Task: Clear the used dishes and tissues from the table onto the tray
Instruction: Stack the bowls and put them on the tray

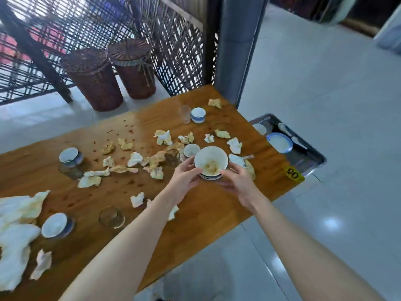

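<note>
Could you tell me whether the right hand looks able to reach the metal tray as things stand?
Probably yes. The right hand grips the stacked bowls together with the left hand, but only low crumpled tissues lie between it and the tray past the end of the table.

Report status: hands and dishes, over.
Left hand, right hand both gripping bowl stack. Tray beyond table end, partly loaded. Crumpled tissues, cups litter the table.
</note>
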A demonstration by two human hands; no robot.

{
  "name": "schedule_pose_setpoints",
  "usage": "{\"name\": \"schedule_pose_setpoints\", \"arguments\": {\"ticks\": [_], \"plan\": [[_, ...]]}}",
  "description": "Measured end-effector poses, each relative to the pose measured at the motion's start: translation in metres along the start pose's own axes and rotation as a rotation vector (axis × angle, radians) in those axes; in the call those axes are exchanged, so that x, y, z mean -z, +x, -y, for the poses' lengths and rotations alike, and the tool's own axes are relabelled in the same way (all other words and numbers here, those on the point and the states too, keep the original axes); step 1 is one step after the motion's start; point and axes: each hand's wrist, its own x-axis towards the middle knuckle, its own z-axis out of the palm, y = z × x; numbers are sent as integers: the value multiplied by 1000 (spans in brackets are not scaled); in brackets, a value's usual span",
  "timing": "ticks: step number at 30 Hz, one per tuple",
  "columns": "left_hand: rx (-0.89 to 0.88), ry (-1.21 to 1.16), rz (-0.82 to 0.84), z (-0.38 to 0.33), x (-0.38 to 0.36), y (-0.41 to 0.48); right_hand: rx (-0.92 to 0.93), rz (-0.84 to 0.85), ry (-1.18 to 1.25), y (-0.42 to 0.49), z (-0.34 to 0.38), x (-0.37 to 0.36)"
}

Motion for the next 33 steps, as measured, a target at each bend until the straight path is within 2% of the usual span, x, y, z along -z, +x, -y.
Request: {"name": "schedule_pose_setpoints", "arguments": {"ticks": [7, 14, 21, 33], "plan": [[43, 65, 33, 7, -96, 22, 13, -82, 56, 1, 7, 92], [71, 102, 47, 7, -157, 68, 9, -124, 135, 29, 17, 152], [90, 80, 54, 2, -215, 144, 5, -188, 114, 86, 42, 208], [59, 89, 115, -48, -302, 258, -41, -181, 181, 196, 111, 289]]}}
